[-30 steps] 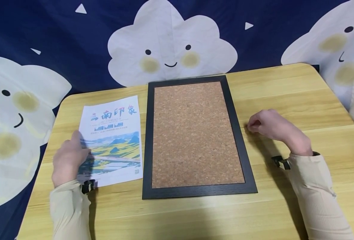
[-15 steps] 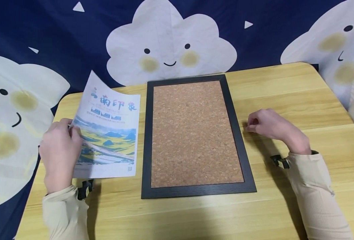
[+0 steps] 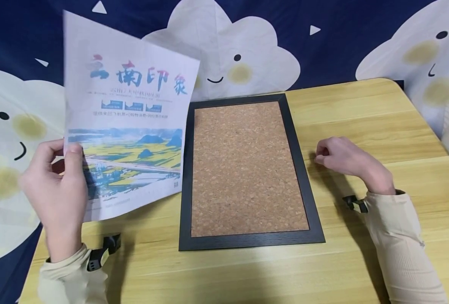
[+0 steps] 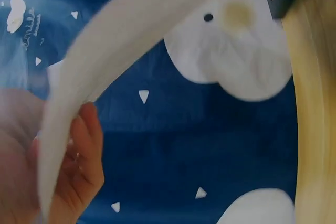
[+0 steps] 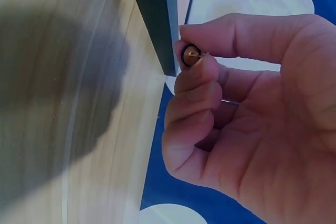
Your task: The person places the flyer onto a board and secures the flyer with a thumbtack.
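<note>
My left hand [image 3: 58,181] pinches the left edge of a printed poster [image 3: 129,84] between thumb and fingers. The sheet stands raised off the table, and its right edge overlaps the board's left frame in the head view. Seen from the left wrist, the paper [image 4: 121,30] curves as a pale band across the fingers. A black-framed cork board [image 3: 247,169] lies flat in the middle. To its right, my right hand [image 3: 342,156] stays just over the table, fingers curled. In the right wrist view its fingertips grip a thumbtack [image 5: 190,54], and a thin metal glint [image 5: 230,102] shows between the lower fingers.
The wooden table [image 3: 361,109] extends around the board, with rounded far corners. Right behind it hangs a dark blue cloth [image 3: 323,55] printed with white clouds. Black wrist cameras [image 3: 355,204] are strapped to both sleeves.
The poster has gone from lying on the table to being lifted and tilted up by my left hand, which has moved up and slightly left. My right hand and the board have stayed put.
</note>
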Demonstrator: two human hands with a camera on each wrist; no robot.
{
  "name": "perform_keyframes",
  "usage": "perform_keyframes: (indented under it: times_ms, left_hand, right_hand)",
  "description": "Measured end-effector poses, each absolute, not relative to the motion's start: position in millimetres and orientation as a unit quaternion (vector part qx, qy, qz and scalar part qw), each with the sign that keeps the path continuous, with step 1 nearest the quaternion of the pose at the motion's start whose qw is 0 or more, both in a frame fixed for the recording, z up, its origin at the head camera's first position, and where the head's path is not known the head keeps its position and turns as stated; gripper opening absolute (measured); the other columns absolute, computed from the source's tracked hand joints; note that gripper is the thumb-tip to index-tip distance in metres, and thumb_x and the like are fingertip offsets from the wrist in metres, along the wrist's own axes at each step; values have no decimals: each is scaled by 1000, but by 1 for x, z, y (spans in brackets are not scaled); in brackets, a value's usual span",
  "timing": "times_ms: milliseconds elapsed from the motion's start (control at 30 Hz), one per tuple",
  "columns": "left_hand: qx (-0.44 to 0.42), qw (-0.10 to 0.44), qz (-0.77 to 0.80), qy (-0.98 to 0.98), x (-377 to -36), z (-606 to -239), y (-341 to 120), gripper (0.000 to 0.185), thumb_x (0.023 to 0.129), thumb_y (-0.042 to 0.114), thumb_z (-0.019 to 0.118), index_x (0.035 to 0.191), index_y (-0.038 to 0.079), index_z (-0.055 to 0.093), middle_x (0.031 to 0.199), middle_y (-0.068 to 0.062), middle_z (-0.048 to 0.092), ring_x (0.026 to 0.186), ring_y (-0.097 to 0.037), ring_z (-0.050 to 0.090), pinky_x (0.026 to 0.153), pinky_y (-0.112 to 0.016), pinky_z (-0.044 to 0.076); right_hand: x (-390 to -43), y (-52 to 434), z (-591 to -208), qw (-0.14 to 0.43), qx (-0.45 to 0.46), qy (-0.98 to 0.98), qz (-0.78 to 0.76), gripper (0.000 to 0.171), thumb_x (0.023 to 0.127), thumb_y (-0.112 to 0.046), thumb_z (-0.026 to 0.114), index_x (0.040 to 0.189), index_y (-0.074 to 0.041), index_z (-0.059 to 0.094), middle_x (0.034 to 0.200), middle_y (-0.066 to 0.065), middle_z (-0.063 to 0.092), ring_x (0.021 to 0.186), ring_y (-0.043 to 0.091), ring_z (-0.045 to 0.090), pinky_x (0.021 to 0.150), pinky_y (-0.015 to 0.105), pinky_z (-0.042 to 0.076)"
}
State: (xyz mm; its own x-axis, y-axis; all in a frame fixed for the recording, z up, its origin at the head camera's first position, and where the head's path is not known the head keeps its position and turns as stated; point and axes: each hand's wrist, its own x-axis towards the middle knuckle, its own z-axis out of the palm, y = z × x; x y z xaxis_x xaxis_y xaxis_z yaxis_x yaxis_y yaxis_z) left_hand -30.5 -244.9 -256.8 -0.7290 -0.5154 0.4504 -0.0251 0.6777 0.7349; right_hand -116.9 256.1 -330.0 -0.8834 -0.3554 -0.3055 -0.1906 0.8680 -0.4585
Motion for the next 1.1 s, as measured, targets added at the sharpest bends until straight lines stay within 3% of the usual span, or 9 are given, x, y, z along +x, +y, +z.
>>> perform_keyframes:
  times_ms: [67,167,367,433,600,667,967,1100]
  left_hand:
    - [167,334,-414,-830,-31,-255,-242,11,101,19,66,101,20,76,91,12,66,70,1,64,63,-11,47]
    - [166,341,-464,-801,-30,-253,-238,10,101,16,67,100,20,76,93,2,69,67,-5,66,60,-13,49]
    - [106,401,-528,-741,-26,-251,-236,11,97,8,69,99,-1,75,90,-8,69,58,-10,57,64,-17,47]
    - [106,398,-550,-726,-25,-250,-234,8,97,5,69,97,-1,74,90,-8,68,59,-11,58,64,-17,46]
    - [139,311,-584,-737,-28,-256,-213,11,101,6,64,98,12,72,90,-8,67,62,-12,63,52,-17,48]
    - [134,268,-581,-757,-32,-264,-199,11,102,7,62,98,14,70,87,-6,64,58,-10,58,48,-18,44]
    - [71,98,-573,-811,-38,-311,-147,16,108,11,53,116,0,62,81,-6,51,51,-11,37,44,-24,34]
    - [61,65,-579,-810,-38,-325,-136,17,108,9,51,120,-1,60,82,-9,54,50,-11,34,47,-25,33]
  right_hand:
    - [-117,257,-330,189,-143,948,-212,14,94,-7,63,95,6,69,78,6,61,72,23,52,65,37,42]
    - [-118,257,-330,184,-140,950,-211,14,94,-7,63,94,6,70,78,6,62,72,22,53,66,37,42]
    - [-118,257,-330,181,-139,950,-216,12,92,-7,64,92,3,71,77,3,63,72,21,53,66,37,43]
    - [-118,257,-330,180,-140,949,-216,11,92,-7,64,91,2,71,78,2,64,72,21,53,67,37,43]
    - [-119,257,-331,176,-145,950,-212,10,90,-6,66,91,2,73,80,2,67,74,21,55,69,37,45]
    - [-119,257,-331,172,-148,951,-211,10,90,-5,66,92,1,74,83,3,69,76,20,57,70,38,46]
    - [-118,261,-332,157,-162,952,-206,10,92,-2,66,92,0,76,85,5,72,78,20,60,72,40,48]
    - [-118,262,-332,150,-165,953,-207,8,92,-1,65,92,0,74,83,3,69,77,20,57,71,40,47]
